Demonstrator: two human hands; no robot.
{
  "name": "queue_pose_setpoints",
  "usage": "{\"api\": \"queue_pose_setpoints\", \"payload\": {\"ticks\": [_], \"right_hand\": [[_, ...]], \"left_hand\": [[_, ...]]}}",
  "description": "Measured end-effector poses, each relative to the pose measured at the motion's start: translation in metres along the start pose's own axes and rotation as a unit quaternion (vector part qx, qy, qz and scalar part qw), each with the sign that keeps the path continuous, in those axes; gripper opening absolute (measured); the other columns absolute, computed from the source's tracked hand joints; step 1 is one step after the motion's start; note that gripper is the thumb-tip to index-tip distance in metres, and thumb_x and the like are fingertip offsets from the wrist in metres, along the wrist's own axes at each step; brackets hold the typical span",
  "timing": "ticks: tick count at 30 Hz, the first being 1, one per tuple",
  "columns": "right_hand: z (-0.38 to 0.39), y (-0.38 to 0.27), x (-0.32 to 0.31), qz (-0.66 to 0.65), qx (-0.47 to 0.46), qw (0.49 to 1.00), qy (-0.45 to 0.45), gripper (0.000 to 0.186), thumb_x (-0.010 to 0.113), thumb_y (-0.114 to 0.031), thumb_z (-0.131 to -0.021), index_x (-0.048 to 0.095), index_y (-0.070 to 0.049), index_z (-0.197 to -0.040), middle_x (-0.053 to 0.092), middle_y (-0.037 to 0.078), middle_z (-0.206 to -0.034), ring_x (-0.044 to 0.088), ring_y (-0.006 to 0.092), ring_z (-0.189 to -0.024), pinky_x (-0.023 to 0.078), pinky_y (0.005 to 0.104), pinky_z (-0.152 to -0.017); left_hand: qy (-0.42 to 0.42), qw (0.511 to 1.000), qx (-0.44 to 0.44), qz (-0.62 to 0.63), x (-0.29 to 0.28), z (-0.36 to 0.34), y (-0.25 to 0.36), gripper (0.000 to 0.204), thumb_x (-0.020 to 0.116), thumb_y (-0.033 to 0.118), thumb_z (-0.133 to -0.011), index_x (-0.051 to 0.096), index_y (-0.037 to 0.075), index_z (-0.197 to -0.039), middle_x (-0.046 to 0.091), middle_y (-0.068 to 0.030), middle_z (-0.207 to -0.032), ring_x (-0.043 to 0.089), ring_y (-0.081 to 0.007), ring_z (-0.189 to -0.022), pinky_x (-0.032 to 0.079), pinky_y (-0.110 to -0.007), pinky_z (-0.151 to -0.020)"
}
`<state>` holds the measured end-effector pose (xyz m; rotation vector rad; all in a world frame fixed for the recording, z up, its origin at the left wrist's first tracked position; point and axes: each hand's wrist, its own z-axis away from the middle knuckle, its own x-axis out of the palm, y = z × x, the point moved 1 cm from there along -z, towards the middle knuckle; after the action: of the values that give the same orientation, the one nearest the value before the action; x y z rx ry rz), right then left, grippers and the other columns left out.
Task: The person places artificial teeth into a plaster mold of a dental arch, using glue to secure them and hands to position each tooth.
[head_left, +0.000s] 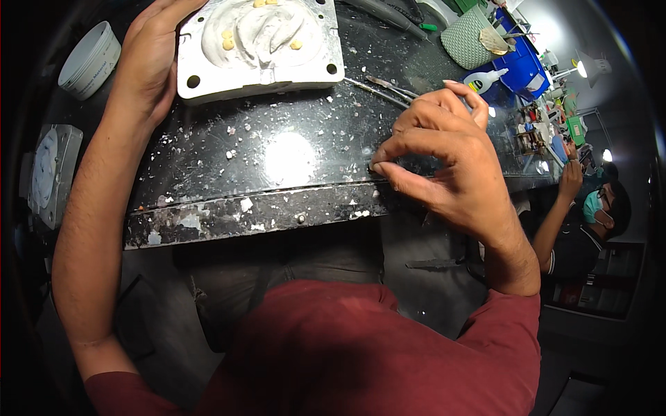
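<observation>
A pale metal dental flask half (260,89) rests on the black bench at the top of the view. White plaster (267,31) with swirled ridges fills it, and several small yellowish pieces sit in the plaster. My left hand (148,59) grips the flask's left side, its fingertips running out of view at the top edge. Over the bench's front edge, my right hand (444,149) is closed, thumb and index finger pinched together; whatever is between the tips is too small to make out. Beyond it lie thin metal hand tools (388,90).
A white tub (90,61) and another plaster-filled flask half (52,173) stand at the left. Toward the far right are a squeeze bottle (485,80), a woven pale-green basket (472,38) and a blue bin (520,69). A masked person (590,229) sits farther right. White crumbs dot the bench (208,159).
</observation>
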<state>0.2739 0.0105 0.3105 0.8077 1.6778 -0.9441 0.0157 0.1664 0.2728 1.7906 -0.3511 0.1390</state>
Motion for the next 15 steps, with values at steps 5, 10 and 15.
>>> {"api": "queue_pose_setpoints", "payload": {"ticks": [5,10,15], "right_hand": [[-0.002,-0.001,-0.002,0.022,0.002,1.0,0.011,0.01,0.085,-0.018,-0.075,0.078,-0.016,-0.082,0.063,-0.005,-0.086,0.06,0.0146,-0.1,0.022,0.0482,-0.117],[-0.001,0.0,-0.003,0.014,0.009,1.0,0.002,0.01,0.085,-0.018,-0.075,0.078,-0.015,-0.082,0.063,-0.005,-0.086,0.06,0.0147,-0.1,0.022,0.048,-0.117],[-0.003,0.002,-0.004,0.018,0.004,1.0,0.001,0.01,0.085,-0.017,-0.075,0.078,-0.015,-0.082,0.064,-0.005,-0.086,0.06,0.0147,-0.099,0.022,0.0478,-0.116]], "left_hand": [[0.025,0.999,-0.021,-0.01,-0.002,-0.006,-0.001,0.037,0.057,0.009,-0.1,0.055,-0.006,-0.134,0.068,-0.0093,-0.105,0.067,-0.016,-0.095,0.055,-0.027,-0.084],[0.004,1.0,0.007,-0.005,0.001,-0.002,-0.002,0.037,0.056,0.008,-0.1,0.055,-0.006,-0.134,0.068,-0.009,-0.105,0.067,-0.0158,-0.092,0.055,-0.026,-0.084],[0.019,1.0,-0.021,0.003,0.0,-0.009,-0.003,0.036,0.057,0.008,-0.1,0.055,-0.005,-0.134,0.068,-0.0092,-0.105,0.067,-0.0158,-0.093,0.055,-0.026,-0.084]]}}
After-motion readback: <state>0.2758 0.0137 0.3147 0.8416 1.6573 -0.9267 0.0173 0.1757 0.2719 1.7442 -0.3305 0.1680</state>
